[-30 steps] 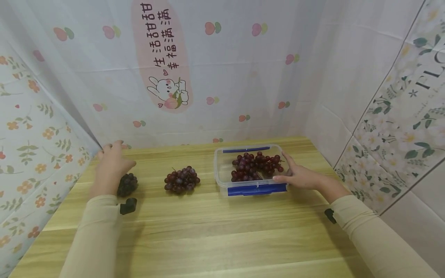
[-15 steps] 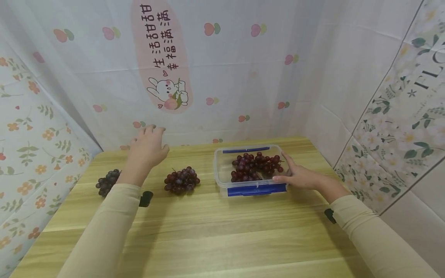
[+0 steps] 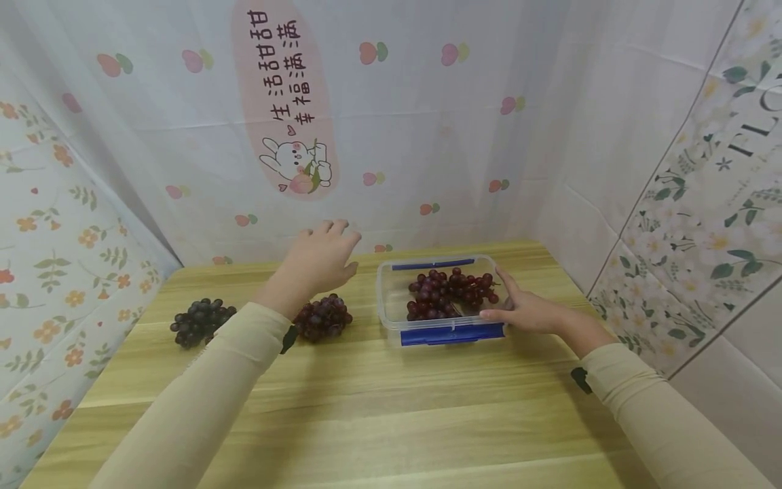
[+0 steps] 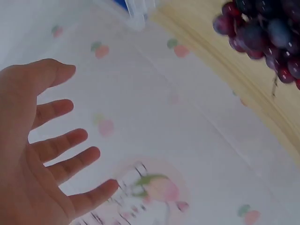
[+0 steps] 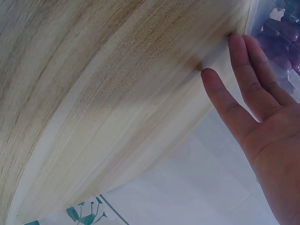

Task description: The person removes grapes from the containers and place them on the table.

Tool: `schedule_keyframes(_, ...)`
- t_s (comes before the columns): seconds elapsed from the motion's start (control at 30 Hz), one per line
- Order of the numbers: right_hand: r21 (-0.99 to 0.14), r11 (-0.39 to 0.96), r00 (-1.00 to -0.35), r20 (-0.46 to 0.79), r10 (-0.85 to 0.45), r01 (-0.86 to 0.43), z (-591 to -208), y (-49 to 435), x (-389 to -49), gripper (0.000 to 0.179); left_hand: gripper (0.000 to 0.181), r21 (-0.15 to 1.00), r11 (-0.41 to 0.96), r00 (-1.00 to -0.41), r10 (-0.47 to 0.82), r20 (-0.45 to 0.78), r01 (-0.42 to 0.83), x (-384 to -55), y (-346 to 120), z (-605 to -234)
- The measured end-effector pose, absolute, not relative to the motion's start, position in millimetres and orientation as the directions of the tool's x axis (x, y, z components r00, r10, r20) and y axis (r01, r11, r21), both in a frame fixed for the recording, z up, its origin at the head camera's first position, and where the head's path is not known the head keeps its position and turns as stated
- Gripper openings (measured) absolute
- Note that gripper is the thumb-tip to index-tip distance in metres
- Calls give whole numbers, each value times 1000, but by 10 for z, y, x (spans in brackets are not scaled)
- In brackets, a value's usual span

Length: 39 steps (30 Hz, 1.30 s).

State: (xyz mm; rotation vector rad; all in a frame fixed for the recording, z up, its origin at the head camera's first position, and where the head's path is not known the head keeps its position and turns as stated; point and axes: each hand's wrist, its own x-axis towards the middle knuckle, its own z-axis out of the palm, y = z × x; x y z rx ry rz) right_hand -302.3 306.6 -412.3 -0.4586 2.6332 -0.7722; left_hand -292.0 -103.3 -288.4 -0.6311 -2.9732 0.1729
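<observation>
My left hand (image 3: 318, 261) is raised above the table's far side with its fingers spread, and it holds nothing. Below its wrist, partly hidden, lies a bunch of red-purple grapes (image 3: 324, 318). Another, darker bunch of grapes (image 3: 198, 322) sits farther left, partly behind the left sleeve. To the right stands a clear plastic box (image 3: 386, 299) with blue clips and no lid on it. Several bunches of red grapes (image 3: 434, 288) lie inside. My right hand (image 3: 534, 312) rests against the box's right side, its thumb at the front rim and its fingers (image 5: 246, 77) fairly straight along the outer wall.
The wooden table (image 3: 379, 421) ends at a hanging white cloth (image 3: 403, 136) printed with peaches and a rabbit. Floral cloths (image 3: 696, 224) hang along both sides. Small dark pieces (image 3: 580, 380) show at the wrists.
My left hand has moved right, from over the dark grapes at the left to above the middle bunch, its fingers spread throughout. The right hand and the box have stayed in place.
</observation>
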Motion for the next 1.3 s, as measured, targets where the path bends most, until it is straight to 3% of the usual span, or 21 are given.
schedule_keyframes(0.1,-565,799,-884,-244,-400,-206,-4129,3067,-3025,125,56,-154,868,-875,482,37,472,-2922,-856,-2922)
schedule_keyframes(0.23,-565,800,-883,-246,-400,-205,-4132,3069,-3027,126,55,-97,829,-834,552,-12,550,-2939,-640,-2938)
schedule_keyframes(0.53,-568,799,-883,-251,-396,-197,-4148,3071,-3034,126,55,363,764,-791,603,-108,533,-3064,-290,-3054)
schedule_keyframes(0.6,-567,800,-883,-252,-395,-196,-4155,3074,-3035,126,56,422,747,-789,605,-111,514,-3094,-228,-3114)
schedule_keyframes(1.03,-572,797,-881,-253,-399,-197,-4138,3097,-3044,125,54,274,794,-776,598,-200,542,-3216,209,-3353)
schedule_keyframes(1.3,-571,798,-880,-262,-396,-189,-4130,3075,-3044,126,52,253,820,-757,571,-317,512,-3203,329,-3345)
